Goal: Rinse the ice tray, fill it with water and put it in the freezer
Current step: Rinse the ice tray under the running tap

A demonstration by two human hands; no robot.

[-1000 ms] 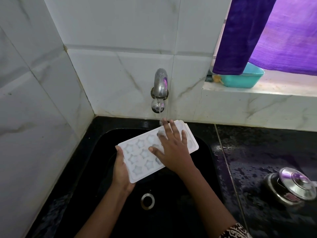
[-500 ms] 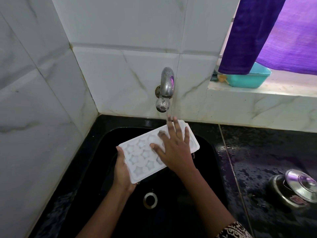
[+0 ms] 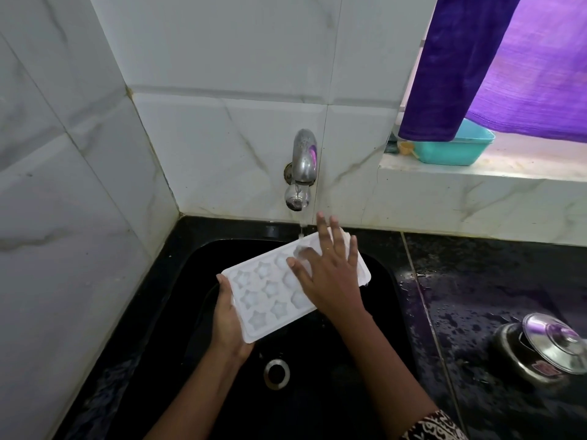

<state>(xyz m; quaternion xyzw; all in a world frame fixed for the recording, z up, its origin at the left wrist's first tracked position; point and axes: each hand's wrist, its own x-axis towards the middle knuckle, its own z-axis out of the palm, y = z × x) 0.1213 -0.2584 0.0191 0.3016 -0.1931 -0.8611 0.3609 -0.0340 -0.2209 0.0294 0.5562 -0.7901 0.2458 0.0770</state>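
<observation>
Over the black sink (image 3: 190,312) you've got the white ice tray (image 3: 263,296) held tilted, left hand (image 3: 227,328) with its grip curled round the near-left end, right hand (image 3: 330,281) flat on top, fingers spread, tap (image 3: 303,160) trickling onto the far end.

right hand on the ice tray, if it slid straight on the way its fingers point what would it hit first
Probably the white tiled wall, just right of the tap and its water stream; depth is unclear, so the fingers might brush the stream first.
</observation>
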